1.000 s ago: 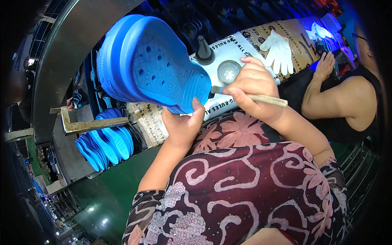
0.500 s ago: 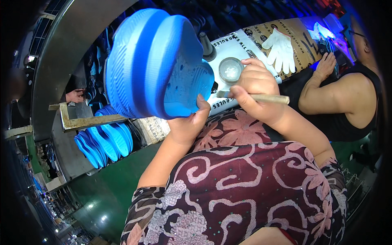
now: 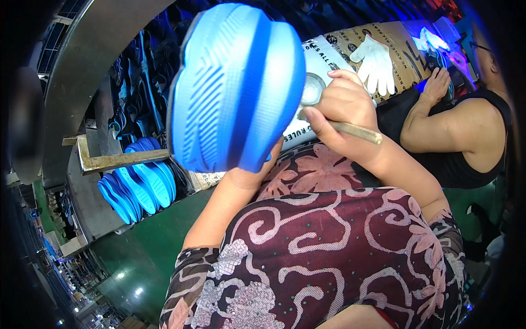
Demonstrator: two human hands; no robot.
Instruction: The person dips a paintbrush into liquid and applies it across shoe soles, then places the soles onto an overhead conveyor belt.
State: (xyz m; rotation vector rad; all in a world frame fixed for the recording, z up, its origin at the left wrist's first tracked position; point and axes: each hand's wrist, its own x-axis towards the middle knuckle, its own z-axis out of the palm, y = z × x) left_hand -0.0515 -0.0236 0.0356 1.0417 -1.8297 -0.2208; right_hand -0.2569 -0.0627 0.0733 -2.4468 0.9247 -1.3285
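Note:
A blue foam shoe sole (image 3: 235, 93) with ribbed sidewalls is raised close in front of me, its outer side facing me. My left hand (image 3: 255, 175) supports it from below; most of the fingers are hidden behind it. In my right hand (image 3: 348, 109) is a brush with a pale wooden handle (image 3: 359, 132), gripped between thumb and fingers. The brush tip points toward the sole and is partly hidden. A small round cup (image 3: 313, 89) with a whitish content sits beside my right fingers, partly covered by the sole.
A white glove (image 3: 375, 66) lies on brown printed cardboard (image 3: 350, 38) at the far right. Several blue soles (image 3: 139, 186) stand at the left near a worn metal bar (image 3: 118, 160). A co-worker's arm (image 3: 444, 123) reaches in at the right. A curved metal edge (image 3: 71, 82) rises at left.
The sole has swung to the right and turned, so its sidewall now hides its inner face and the dark cone behind. My right hand with the brush has shifted only slightly.

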